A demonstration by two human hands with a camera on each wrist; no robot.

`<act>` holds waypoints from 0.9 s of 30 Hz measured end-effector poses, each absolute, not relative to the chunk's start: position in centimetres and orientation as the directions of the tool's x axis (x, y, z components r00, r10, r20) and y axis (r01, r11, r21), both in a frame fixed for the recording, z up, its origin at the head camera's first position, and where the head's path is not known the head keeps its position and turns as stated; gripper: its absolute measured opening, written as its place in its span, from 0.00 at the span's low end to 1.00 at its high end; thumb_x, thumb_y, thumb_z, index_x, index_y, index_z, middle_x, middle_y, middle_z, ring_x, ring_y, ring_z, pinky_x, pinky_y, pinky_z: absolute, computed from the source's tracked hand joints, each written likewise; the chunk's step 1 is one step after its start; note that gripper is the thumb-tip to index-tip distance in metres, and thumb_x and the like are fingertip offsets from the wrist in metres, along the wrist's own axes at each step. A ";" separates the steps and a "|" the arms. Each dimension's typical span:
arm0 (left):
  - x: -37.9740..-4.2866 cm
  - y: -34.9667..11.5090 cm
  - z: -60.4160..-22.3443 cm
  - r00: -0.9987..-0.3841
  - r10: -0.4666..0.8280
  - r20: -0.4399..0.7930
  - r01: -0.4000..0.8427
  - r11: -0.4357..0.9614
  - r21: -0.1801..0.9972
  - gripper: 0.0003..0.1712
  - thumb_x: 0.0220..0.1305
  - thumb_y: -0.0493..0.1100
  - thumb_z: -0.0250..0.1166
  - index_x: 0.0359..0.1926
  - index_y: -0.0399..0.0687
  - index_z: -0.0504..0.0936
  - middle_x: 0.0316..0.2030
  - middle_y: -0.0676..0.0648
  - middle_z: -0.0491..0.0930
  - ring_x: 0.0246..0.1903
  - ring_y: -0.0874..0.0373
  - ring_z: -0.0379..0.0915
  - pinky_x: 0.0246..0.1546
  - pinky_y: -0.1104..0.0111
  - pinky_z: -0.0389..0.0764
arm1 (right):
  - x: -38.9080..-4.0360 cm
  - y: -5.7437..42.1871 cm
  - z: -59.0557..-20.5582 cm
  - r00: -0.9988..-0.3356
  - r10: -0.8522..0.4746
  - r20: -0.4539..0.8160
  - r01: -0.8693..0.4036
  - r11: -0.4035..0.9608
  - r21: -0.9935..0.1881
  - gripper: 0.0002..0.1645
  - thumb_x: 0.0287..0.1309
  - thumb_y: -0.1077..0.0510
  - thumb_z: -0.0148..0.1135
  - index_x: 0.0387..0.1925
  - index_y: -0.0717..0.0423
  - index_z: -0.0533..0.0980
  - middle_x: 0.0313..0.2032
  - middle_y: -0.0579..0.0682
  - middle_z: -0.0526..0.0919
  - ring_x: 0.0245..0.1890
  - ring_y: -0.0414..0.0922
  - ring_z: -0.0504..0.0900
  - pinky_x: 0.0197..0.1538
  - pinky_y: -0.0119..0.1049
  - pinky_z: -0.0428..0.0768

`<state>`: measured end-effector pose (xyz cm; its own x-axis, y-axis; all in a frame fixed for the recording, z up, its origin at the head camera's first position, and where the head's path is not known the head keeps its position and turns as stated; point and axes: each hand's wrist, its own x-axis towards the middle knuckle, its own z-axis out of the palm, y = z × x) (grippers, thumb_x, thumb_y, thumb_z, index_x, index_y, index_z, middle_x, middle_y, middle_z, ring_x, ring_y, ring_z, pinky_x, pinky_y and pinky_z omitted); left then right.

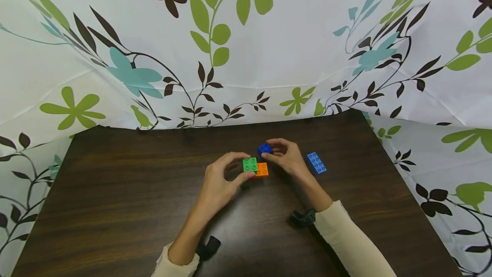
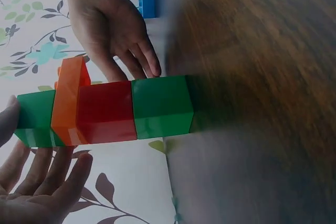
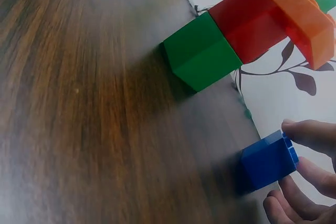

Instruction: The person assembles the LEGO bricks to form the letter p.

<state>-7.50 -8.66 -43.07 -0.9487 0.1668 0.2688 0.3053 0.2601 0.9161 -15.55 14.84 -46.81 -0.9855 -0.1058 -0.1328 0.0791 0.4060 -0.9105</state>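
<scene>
A tower of toy building bricks stands on the dark table. From the bottom up it has a green brick, a red brick, a wider orange brick jutting to the right, and a green brick on top. My left hand holds the tower near its top, thumb in front and fingers behind the upper green brick. To the right of the tower, my right hand pinches a small dark blue brick between thumb and fingers, close over the tabletop.
A longer light blue brick lies on the table to the right of my right hand. The brown wooden table ends at the back against a white cloth printed with leaves and flowers. Dark wrist devices sit under both forearms.
</scene>
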 end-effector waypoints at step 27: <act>-7.5 -8.3 -43.2 -0.986 0.123 0.109 0.124 0.123 0.985 0.23 0.59 0.33 0.80 0.55 0.46 0.87 0.57 0.43 0.88 0.57 0.47 0.86 0.55 0.56 0.90 | -16.0 15.4 -47.9 -0.989 -0.084 -0.118 0.069 0.445 -0.893 0.30 0.64 0.58 0.78 0.64 0.63 0.80 0.63 0.64 0.84 0.61 0.59 0.83 0.70 0.54 0.82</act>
